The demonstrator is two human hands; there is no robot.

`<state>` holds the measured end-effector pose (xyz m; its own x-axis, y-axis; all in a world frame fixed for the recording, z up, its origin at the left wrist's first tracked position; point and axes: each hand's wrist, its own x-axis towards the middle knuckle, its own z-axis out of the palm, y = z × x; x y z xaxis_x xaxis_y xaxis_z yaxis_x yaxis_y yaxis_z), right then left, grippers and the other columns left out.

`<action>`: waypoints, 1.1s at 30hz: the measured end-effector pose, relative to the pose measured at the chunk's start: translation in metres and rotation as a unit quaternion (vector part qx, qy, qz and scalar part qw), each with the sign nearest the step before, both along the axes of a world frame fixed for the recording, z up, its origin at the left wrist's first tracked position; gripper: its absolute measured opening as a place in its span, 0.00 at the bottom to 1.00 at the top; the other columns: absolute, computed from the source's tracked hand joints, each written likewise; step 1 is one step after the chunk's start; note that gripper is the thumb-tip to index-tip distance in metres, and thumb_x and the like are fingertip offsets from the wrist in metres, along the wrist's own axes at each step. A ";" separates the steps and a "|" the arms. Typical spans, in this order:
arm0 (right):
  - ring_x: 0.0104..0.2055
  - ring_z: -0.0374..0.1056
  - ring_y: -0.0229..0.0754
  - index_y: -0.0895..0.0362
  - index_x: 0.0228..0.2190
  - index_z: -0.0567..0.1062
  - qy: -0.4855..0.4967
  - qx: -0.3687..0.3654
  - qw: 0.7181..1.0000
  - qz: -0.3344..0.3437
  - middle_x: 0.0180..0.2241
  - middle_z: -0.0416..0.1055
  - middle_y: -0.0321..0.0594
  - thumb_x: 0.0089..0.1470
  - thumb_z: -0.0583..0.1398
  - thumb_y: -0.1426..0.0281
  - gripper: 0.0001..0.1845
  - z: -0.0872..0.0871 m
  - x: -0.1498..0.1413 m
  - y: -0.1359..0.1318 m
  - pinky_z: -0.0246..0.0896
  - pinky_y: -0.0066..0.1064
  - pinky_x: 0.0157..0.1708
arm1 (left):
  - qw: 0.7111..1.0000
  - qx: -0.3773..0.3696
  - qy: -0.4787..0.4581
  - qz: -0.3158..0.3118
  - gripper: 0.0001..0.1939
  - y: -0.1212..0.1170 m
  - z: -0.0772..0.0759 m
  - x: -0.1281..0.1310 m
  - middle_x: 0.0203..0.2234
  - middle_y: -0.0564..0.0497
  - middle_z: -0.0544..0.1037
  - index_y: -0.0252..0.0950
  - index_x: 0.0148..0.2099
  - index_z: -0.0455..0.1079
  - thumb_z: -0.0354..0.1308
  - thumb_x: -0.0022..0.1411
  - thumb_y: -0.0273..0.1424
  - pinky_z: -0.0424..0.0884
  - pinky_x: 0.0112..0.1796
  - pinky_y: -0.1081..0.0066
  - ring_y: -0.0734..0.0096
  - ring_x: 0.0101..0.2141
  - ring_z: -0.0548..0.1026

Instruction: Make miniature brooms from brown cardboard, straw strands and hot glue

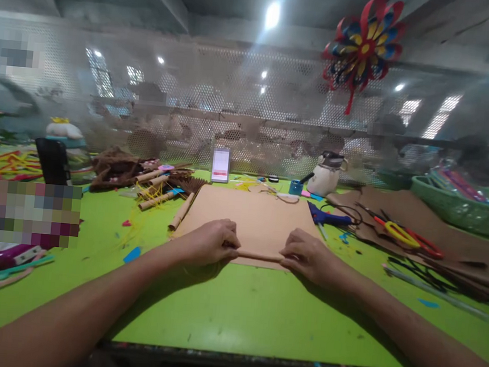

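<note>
A sheet of tan paper [250, 218] lies flat on the green table in front of me. Along its near edge runs a thin paper roll [259, 256], with a narrow strip of paper showing on my side of it. My left hand [216, 241] pinches the roll's left part between thumb and fingers. On the right part, my right hand [306, 257] grips the roll the same way. The roll's ends are hidden by my hands.
A blue glue gun [331, 217] lies right of the paper, near yellow-handled scissors [400, 232] on brown paper [449, 238]. Paper tubes [155, 198] lie to the left. Behind stand a lit phone [220, 165] and a white jug [324, 179]. A green basket [460, 211] is far right.
</note>
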<state>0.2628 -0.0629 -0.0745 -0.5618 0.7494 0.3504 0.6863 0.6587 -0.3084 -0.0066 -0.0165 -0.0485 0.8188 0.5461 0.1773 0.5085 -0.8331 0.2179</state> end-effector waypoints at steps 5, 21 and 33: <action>0.31 0.62 0.37 0.58 0.30 0.78 0.018 -0.043 0.999 0.005 0.26 0.66 0.40 0.54 0.59 0.66 0.10 0.005 0.002 0.001 0.56 0.27 0.29 | 1.000 -0.011 0.026 -0.003 0.10 0.000 0.006 0.003 0.26 0.49 0.71 0.35 0.33 0.76 0.54 0.59 0.32 0.61 0.32 0.73 0.71 0.32 0.67; 0.25 0.61 0.35 0.60 0.26 0.74 0.039 -0.097 0.994 -0.029 0.24 0.69 0.39 0.53 0.59 0.63 0.13 0.009 0.001 0.009 0.54 0.26 0.24 | 0.991 0.116 0.057 0.042 0.11 -0.020 0.002 0.008 0.23 0.49 0.68 0.34 0.25 0.69 0.50 0.58 0.25 0.58 0.27 0.71 0.72 0.26 0.65; 0.28 0.65 0.38 0.60 0.25 0.76 0.113 -0.100 0.987 -0.052 0.25 0.70 0.40 0.52 0.59 0.67 0.10 0.000 0.004 0.017 0.58 0.29 0.29 | 0.978 0.170 0.088 0.082 0.10 -0.027 0.000 0.016 0.26 0.46 0.69 0.33 0.27 0.69 0.48 0.58 0.23 0.58 0.30 0.68 0.68 0.29 0.63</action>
<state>0.2666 -0.0456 -0.0744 -0.4028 0.8656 0.2974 0.6450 0.4990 -0.5788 0.0097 -0.0438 -0.0485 0.7595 0.6066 0.2350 0.6459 -0.7462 -0.1612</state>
